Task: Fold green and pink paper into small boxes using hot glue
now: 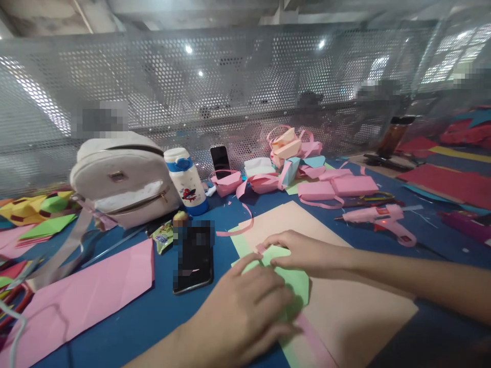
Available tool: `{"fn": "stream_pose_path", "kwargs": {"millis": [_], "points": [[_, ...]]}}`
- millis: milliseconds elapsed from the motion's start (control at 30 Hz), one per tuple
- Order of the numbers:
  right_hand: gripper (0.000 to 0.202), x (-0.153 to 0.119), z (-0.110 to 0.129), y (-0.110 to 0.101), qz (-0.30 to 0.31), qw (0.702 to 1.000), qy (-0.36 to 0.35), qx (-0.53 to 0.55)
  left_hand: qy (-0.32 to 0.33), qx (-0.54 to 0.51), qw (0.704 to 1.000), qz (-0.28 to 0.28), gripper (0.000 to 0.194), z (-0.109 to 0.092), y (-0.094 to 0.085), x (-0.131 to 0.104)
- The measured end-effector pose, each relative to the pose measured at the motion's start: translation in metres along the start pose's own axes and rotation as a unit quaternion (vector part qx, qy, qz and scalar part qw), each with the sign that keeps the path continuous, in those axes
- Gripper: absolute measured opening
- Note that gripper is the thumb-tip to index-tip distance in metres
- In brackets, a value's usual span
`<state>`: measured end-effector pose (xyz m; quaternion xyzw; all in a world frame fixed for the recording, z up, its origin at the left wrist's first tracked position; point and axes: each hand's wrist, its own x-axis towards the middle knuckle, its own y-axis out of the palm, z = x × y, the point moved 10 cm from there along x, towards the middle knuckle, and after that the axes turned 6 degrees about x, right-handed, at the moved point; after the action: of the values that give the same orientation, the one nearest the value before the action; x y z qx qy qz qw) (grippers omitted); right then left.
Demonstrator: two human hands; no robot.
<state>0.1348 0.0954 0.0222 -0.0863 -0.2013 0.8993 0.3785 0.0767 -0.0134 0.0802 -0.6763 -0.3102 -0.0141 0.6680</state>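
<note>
A light green folded paper piece (299, 291) is between my two hands, above a stack of beige paper (368, 312). My left hand (245, 306) lies across its near left side, fingers bent over the paper and slightly blurred. From the right, my right hand (293, 249) grips the far edge between thumb and fingers, close to a small pink end (261, 249). A pink paper strip (316, 340) runs out below the green piece toward the front. The underside of the green piece is hidden by my hands.
A pink glue gun (378, 217) lies at right. A black phone (194, 260) and pink sheets (95, 296) are at left. Behind stand a white backpack (123, 179), a bottle (186, 181) and several pink paper baskets (264, 183). A perforated metal panel (238, 92) borders the back.
</note>
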Motion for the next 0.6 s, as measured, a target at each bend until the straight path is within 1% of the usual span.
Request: {"fn": "stream_pose_path", "kwargs": {"millis": [67, 100, 200, 333, 500, 600], "points": [[0.039, -0.001, -0.002, -0.001, 0.002, 1.000, 0.000, -0.013, 0.049, 0.089, 0.995, -0.005, 0.029, -0.017, 0.011, -0.003], [0.040, -0.002, -0.002, 0.000, 0.007, 1.000, -0.001, -0.020, 0.062, 0.117, 0.991, -0.008, 0.028, -0.022, 0.016, -0.004], [0.040, -0.006, -0.004, 0.000, 0.016, 0.999, 0.001, -0.043, 0.079, 0.156, 0.984, -0.022, 0.021, -0.024, 0.022, -0.008], [0.037, -0.010, -0.003, -0.001, 0.007, 0.997, -0.003, -0.075, 0.095, 0.171, 0.980, -0.029, 0.018, -0.024, 0.023, -0.010], [0.018, -0.005, 0.003, -0.005, -0.015, 0.995, -0.032, -0.089, 0.095, 0.164, 0.982, -0.015, 0.017, -0.021, 0.029, -0.009], [0.018, 0.000, 0.001, -0.007, -0.020, 0.997, -0.034, -0.074, 0.086, 0.147, 0.985, -0.006, 0.018, -0.017, 0.031, -0.009]]}}
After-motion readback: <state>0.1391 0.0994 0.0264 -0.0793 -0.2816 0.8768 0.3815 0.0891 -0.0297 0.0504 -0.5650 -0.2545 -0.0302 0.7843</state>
